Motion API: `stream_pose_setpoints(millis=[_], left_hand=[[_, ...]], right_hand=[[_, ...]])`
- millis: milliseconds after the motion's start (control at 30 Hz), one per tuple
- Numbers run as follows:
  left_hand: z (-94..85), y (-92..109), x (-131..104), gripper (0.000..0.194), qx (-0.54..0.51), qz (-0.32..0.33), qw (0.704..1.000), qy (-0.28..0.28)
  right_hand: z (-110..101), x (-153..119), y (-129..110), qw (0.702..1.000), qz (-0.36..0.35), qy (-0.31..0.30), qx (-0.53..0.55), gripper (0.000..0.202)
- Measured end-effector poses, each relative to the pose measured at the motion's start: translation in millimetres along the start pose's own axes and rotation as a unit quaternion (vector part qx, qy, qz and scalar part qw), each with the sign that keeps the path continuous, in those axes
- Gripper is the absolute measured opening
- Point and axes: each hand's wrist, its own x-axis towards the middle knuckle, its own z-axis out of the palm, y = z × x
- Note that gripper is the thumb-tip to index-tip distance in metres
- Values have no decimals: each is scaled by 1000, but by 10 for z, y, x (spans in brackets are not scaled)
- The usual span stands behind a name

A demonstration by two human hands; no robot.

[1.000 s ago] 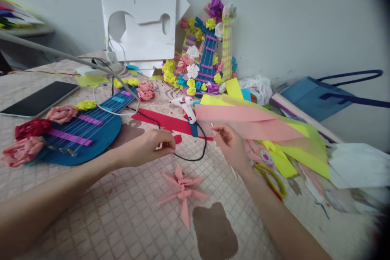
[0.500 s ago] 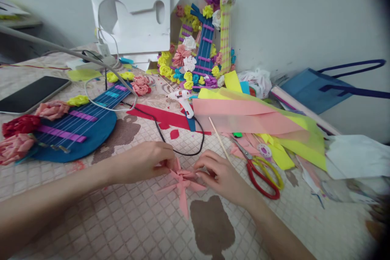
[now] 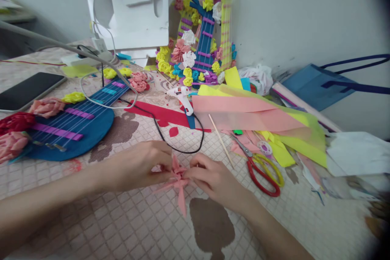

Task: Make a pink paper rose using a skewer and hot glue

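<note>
Fingertips of my left hand [image 3: 141,166] and right hand [image 3: 217,180] are pinched in on the pink, star-shaped piece of folded paper or cloth [image 3: 180,185], one each side of its centre; knuckles hide the exact contact, can't tell which folds each has. Piece is centre-front on the cream tablecloth with a diamond grid [image 3: 146,227], one long point aimed at me, another upright between the hands. My read: shaping step, folds being worked in at the middle. Next move calls for one hand pinning the centre while the other tightens a point, light pull only; thin stuff, could slip or tear. Off to my right: metal scissors with red-and-yellow handles [image 3: 249,157], then a thin pale wooden stick [image 3: 222,141], neither in use. On my left, a blue guitar-shaped cutout with white strings [image 3: 94,128]. Farther up, a white glue gun [image 3: 182,96], its black cord [image 3: 202,134] looping back just beyond the hands; I'd keep clear of that. Flower-trimmed blue guitar model [image 3: 204,44] stands by the wall.
</note>
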Motion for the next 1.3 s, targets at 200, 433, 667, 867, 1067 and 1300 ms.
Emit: stream_pose_setpoints(millis=[200,433,667,867,1067,1300], left_hand=[[134,161,-58,8,89,-23,995,24],[247,167,-68,5,98,-12,995,22],[256,190,-73,3,98,-36,994,17],[276,189,-71,15,97,-36,994,30],[198,184,-81,25,92,-45,994,37],[39,21,-39,22,92,-79,986,114]], right_hand=[[8,16,-12,999,-5,-6,-33,25],[1,20,-14,999,-1,-7,-53,26],[-13,4,-8,999,6,-8,-34,21],[-149,-39,73,998,30,51,-16,15],[-389,-89,268,984,82,147,-60,13],[-727,-329,592,919,196,324,-114,15]])
